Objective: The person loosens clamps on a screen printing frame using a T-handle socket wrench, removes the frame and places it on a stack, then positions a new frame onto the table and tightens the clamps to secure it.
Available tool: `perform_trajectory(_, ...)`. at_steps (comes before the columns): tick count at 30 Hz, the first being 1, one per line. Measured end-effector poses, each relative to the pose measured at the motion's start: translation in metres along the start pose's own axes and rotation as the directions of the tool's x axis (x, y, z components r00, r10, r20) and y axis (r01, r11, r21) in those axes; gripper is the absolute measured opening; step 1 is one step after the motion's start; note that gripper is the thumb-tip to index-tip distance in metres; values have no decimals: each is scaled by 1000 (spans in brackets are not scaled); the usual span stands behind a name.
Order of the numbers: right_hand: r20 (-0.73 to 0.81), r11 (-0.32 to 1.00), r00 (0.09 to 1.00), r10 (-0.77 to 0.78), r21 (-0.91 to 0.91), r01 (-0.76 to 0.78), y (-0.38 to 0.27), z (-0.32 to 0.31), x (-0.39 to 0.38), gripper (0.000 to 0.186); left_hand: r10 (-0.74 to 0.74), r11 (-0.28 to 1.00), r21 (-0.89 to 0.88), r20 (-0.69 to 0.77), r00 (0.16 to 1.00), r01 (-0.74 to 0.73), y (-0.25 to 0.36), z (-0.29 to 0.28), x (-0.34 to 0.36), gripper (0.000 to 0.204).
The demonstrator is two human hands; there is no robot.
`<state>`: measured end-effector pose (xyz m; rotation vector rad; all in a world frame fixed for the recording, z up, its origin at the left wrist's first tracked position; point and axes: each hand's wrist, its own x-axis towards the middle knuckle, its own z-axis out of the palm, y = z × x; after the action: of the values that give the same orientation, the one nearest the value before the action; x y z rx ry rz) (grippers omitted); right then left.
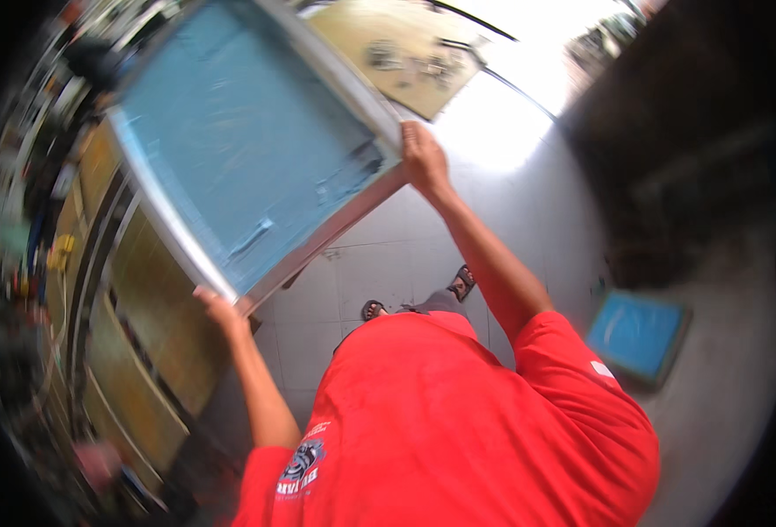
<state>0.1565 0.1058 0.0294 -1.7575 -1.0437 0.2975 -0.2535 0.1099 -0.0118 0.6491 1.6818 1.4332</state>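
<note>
I hold up a large screen printing frame (166,195), pale-edged and rectangular, with blue mesh stretched across it. At its near left corner my left hand (221,314) is closed on the edge. My right hand (425,158) grips the near right corner, fingers wrapped over the rim. The frame is tilted, its far end cut off by the top of the picture. Darker blue smears and a small pale blue strip lie on the mesh near its close edge.
A worktable (155,290) with yellowish panels runs along the left, beside blurred clutter. A yellowish board (405,53) with dark marks stands beyond the frame. Another, smaller blue-meshed frame (638,332) rests low on the right. Grey tiled floor (361,263) shows around my sandalled feet.
</note>
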Motion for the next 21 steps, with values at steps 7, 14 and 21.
perform_trajectory(7,-365,951,928,67,304,51,27,-134,-150,41,249,968,-76,365,897,-237,74,23,-57,72)
perform_trajectory(14,-786,938,512,345,300,-172,-7,-223,-307,55,116,946,11,922,369,-325,139,75,-103,56)
perform_trajectory(21,-816,736,284,505,235,-635,-13,-251,-425,77,-185,977,158,961,-204,-142,128,175,-207,44)
